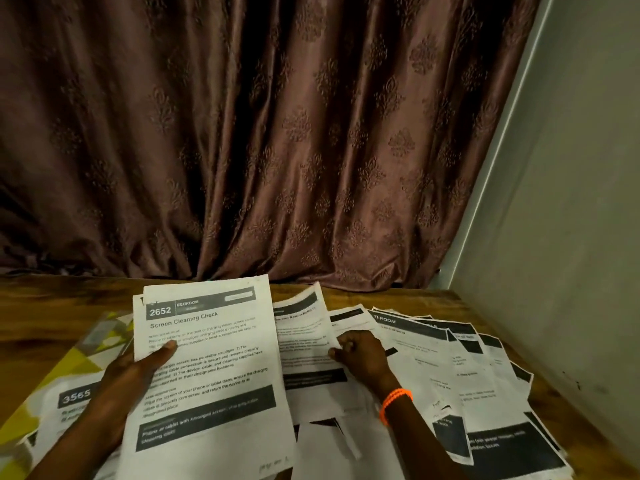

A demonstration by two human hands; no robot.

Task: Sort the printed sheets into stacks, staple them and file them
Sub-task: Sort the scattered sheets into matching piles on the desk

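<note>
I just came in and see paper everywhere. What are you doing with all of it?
A person is sorting printed sheets on a wooden table. The left hand holds up a small stack topped by the "Screen Cleaning Check" sheet. The right hand rests on the loose sheets fanned across the table. Nothing looks stapled yet.

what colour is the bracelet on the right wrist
Bright orange, a beaded bracelet in two strands, seen in the head view.
</note>
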